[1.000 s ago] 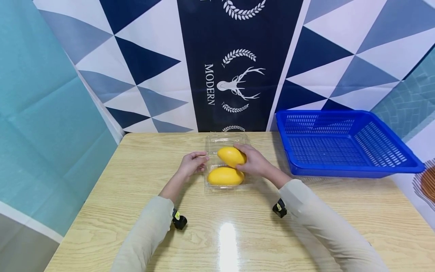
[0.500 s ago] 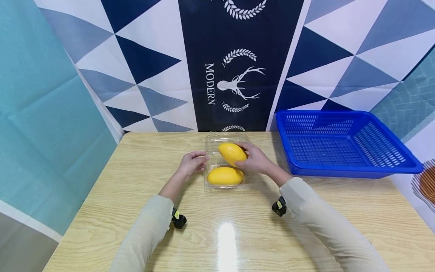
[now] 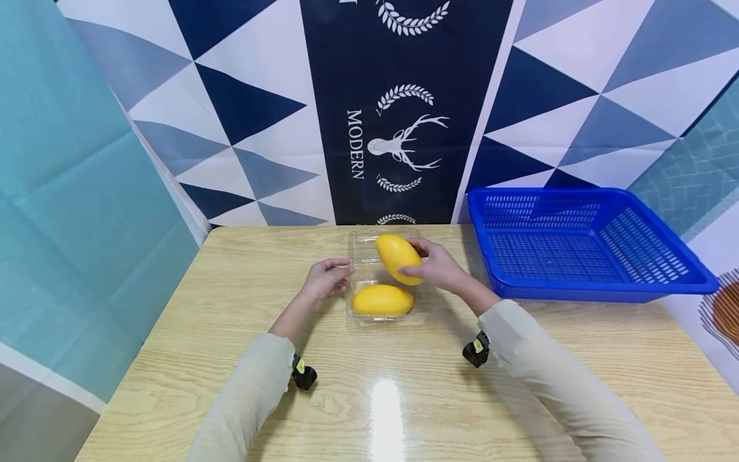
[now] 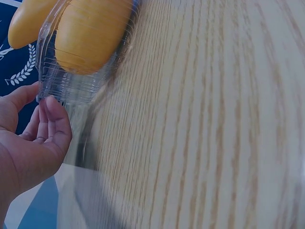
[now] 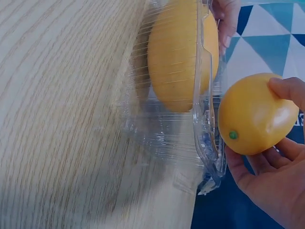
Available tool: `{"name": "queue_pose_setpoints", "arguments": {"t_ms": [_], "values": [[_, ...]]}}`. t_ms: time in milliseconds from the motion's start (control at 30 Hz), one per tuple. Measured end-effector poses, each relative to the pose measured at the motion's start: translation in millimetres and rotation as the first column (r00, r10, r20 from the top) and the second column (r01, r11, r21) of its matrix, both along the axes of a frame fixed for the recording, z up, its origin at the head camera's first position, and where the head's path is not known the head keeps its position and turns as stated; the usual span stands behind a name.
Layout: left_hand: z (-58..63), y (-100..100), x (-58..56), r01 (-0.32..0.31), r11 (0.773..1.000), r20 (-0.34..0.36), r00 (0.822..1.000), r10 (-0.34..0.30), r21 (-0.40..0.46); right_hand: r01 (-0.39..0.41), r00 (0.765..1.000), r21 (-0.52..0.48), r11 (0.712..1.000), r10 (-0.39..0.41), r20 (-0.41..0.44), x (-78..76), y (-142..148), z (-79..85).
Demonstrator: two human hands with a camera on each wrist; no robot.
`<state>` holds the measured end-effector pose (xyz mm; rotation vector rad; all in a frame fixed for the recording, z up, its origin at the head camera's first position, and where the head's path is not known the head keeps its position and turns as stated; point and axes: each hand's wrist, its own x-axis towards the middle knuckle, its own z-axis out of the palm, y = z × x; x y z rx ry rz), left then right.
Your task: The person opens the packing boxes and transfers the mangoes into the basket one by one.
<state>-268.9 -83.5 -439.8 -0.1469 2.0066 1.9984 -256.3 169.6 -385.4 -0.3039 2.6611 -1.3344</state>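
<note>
My right hand (image 3: 441,264) grips a yellow mango (image 3: 398,258), thumb on one side and fingers on the other. In the right wrist view this mango (image 5: 255,117) shows a small green stem spot and is up beside the container's rim. A second mango (image 3: 383,300) lies in the near part of a clear plastic clamshell container (image 3: 362,273), whose lid lies open toward the wall. My left hand (image 3: 326,277) pinches the container's left edge between thumb and fingers, as the left wrist view shows at the container's rim (image 4: 42,71).
A blue plastic basket (image 3: 583,292) with slotted sides stands at the right end of the wooden table (image 3: 335,385). Behind the table's back edge rises a wall covering (image 3: 260,128) of triangles and a deer print. A teal panel (image 3: 86,192) is on the left.
My right hand has lifted the held mango up and slightly right, away from the mango in the container, and tilted it steeper. My left hand has stayed at the container's edge.
</note>
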Motion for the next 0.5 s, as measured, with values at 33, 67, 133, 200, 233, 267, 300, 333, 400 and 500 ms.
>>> {"name": "queue_pose_setpoints", "arguments": {"t_ms": [33, 67, 133, 200, 233, 267, 300, 333, 400, 500], "values": [[0.0, 0, 0.0, 0.002, 1.0, 0.001, 1.0, -0.002, 0.002, 0.002, 1.0, -0.007, 1.0, -0.002, 0.0, -0.2, 0, -0.2], [0.2, 0, 0.1, 0.004, 1.0, 0.003, 1.0, -0.004, 0.004, 0.003, 1.0, -0.01, 1.0, -0.003, 0.0, -0.2, 1, -0.1], [1.4, -1, 0.6, 0.01, 1.0, 0.007, 1.0, -0.01, 0.005, 0.009, 1.0, -0.017, 1.0, -0.009, 0.002, -0.1, 2, 0.1], [4.1, -1, 1.9, 0.019, 1.0, 0.014, 1.0, -0.019, 0.001, 0.016, 1.0, -0.021, 1.0, -0.016, 0.005, 0.4, 3, 1.0], [6.7, -1, 3.4, 0.026, 1.0, 0.014, 1.0, -0.026, -0.003, 0.017, 1.0, -0.02, 1.0, -0.017, 0.005, 0.7, 3, 1.5], [9.6, -1, 5.0, 0.03, 1.0, 0.016, 0.999, -0.03, -0.007, 0.021, 1.0, -0.02, 1.0, -0.021, 0.005, 1.1, 4, 2.2], [12.8, -1, 6.8, 0.034, 0.999, 0.016, 0.999, -0.034, -0.013, 0.022, 1.0, -0.021, 1.0, -0.022, 0.005, 1.3, 4, 3.0], [16.1, 0, 8.9, 0.037, 0.999, 0.016, 0.999, -0.037, -0.018, 0.028, 1.0, -0.022, 0.999, -0.028, 0.008, 1.8, 4, 4.0], [22.1, 0, 12.8, 0.038, 0.999, 0.017, 0.999, -0.038, -0.025, 0.036, 0.999, -0.025, 0.999, -0.035, 0.011, 2.2, 5, 6.0], [26.5, 1, 16.4, 0.035, 0.999, 0.012, 0.999, -0.034, -0.025, 0.054, 0.998, -0.035, 0.998, -0.053, 0.027, 3.1, 6, 9.6]]}}
